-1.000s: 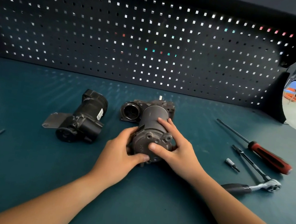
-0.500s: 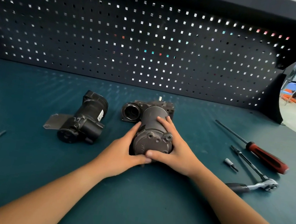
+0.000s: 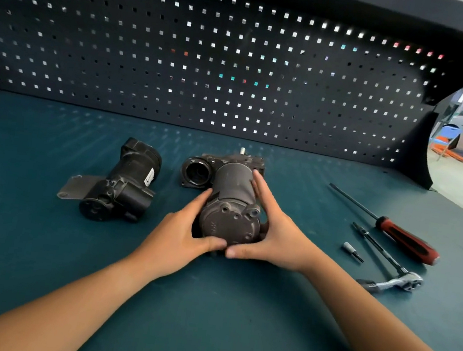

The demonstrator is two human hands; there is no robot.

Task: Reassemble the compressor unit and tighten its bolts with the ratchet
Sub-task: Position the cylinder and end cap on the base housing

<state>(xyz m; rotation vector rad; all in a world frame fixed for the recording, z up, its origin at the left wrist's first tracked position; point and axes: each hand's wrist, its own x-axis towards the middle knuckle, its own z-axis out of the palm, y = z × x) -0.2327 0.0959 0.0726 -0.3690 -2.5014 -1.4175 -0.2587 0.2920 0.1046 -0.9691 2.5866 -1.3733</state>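
Compressor unit (image 3: pixel 231 204), cupped between hands (image 3: pixel 228 234)

Both hands meet on the table (image 3: pixel 205 319) around the compressor unit (image 3: pixel 231 204), the left hand (image 3: pixel 181 236) on its left side, the right hand (image 3: pixel 274 240) on its right. Left of the left hand lies a separate motor part (image 3: pixel 123 184). Right of the right hand lie a small bit (image 3: pixel 352 251), then the ratchet (image 3: pixel 390 281), with a screwdriver (image 3: pixel 394 229) behind them. A pegboard (image 3: pixel 209 63) stands behind everything.
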